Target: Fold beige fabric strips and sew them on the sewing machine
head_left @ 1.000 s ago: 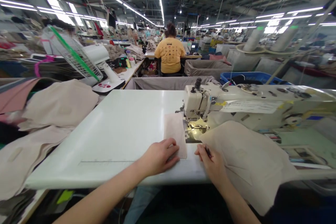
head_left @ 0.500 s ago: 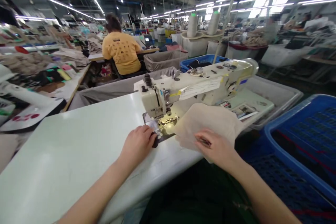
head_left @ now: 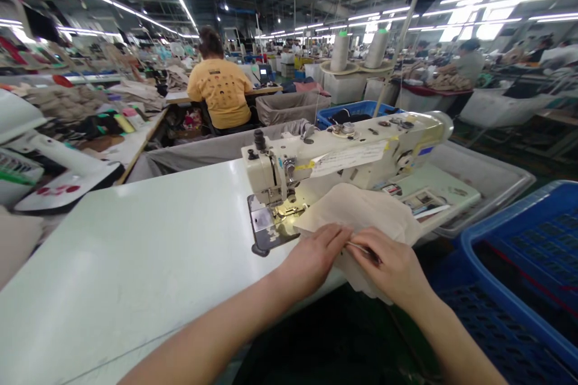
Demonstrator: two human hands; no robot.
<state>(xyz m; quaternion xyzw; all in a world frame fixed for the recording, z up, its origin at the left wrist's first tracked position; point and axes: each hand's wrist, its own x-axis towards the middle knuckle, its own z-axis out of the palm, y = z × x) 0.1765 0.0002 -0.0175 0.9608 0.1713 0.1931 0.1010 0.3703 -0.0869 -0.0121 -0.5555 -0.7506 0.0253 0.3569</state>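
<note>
A thin beige fabric piece [head_left: 356,207] lies bunched on the table's right part, just right of the sewing machine's needle area, and hangs over the front edge. My left hand [head_left: 318,252] is closed on its near edge, fingers pressed together. Touching it on the right, my right hand [head_left: 388,264] is also closed at the fabric edge. A slim, shiny thing [head_left: 360,247] shows between its fingers, too small to name. The white sewing machine [head_left: 334,153] stands behind my hands, its lamp lighting the metal needle plate [head_left: 266,225].
The pale tabletop [head_left: 149,246] stretches left. A blue plastic basket [head_left: 474,234] stands at right, close to my right arm. Behind the machine are thread cones [head_left: 339,53] and a grey cloth bin [head_left: 217,141]. A person in a yellow shirt [head_left: 221,93] sits farther back.
My left hand has moved right, from beside the needle plate to the fabric, and now meets my right hand. The fabric has been gathered slightly between them. The view has shifted a little.
</note>
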